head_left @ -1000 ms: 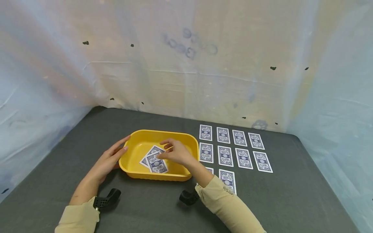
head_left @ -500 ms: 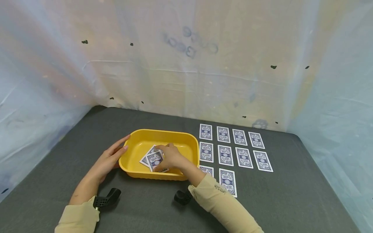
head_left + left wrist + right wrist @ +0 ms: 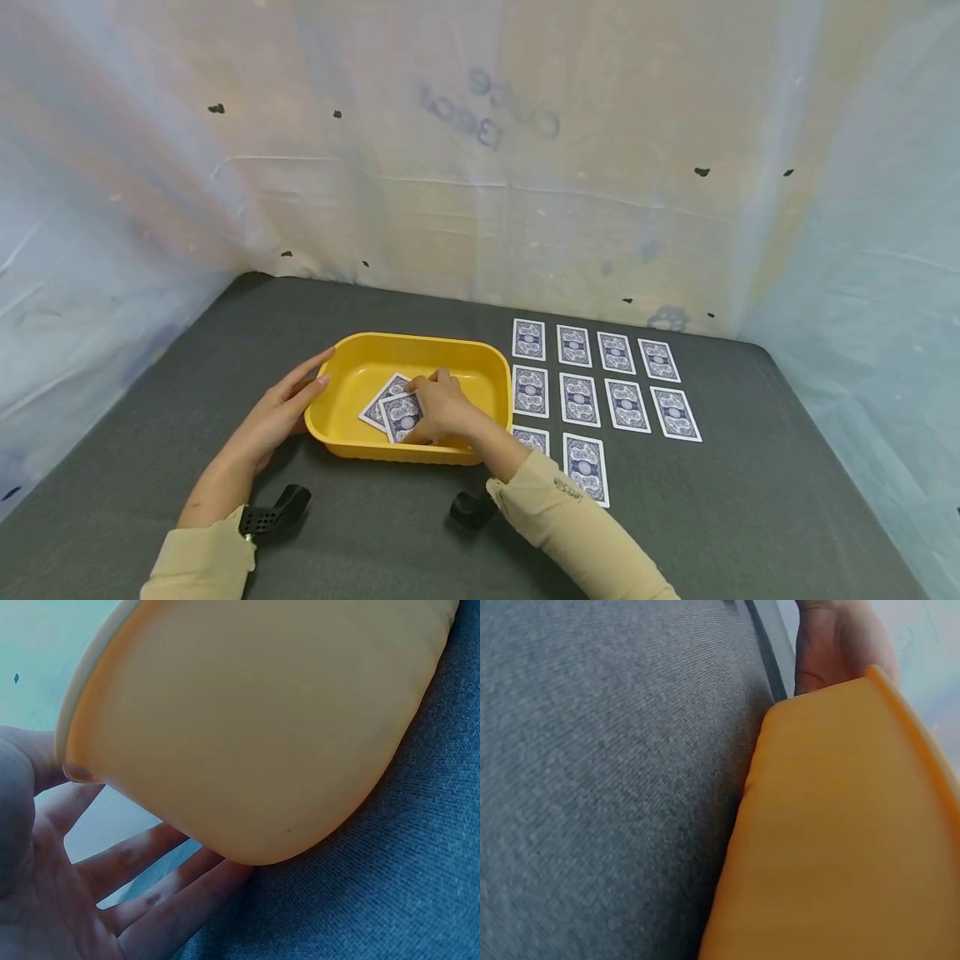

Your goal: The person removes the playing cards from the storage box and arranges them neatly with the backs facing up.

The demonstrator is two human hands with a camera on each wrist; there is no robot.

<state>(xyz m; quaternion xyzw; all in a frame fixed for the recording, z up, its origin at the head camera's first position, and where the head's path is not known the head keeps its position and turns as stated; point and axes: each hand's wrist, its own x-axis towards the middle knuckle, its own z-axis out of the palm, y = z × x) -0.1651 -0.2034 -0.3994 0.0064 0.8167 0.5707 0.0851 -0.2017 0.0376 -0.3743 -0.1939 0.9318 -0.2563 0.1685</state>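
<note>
A yellow plastic tray (image 3: 352,350) stands on the dark table, two playing cards overlapping face down on its floor. My left hand (image 3: 277,412) rests against the tray's left end, thumb at the rim; the left wrist view shows its fingers (image 3: 161,900) extended along the outer wall. Inside the tray my right hand (image 3: 444,408) pinches the upper card (image 3: 397,413) by its edges and covers the card's right part. Partly beneath it lies the lower card (image 3: 377,406). In the right wrist view the tray's wall (image 3: 825,825) hides the right hand and both cards.
Several playing cards lie face down in rows right of the tray, among them a front card (image 3: 586,468) near my right forearm and a far corner card (image 3: 659,361). Pale sheeting (image 3: 480,225) hangs behind the table (image 3: 750,517) and at both sides.
My right hand has come down to the cards in the tray, its fingers now on the upper card, which has shifted slightly right. The left hand stays against the tray.
</note>
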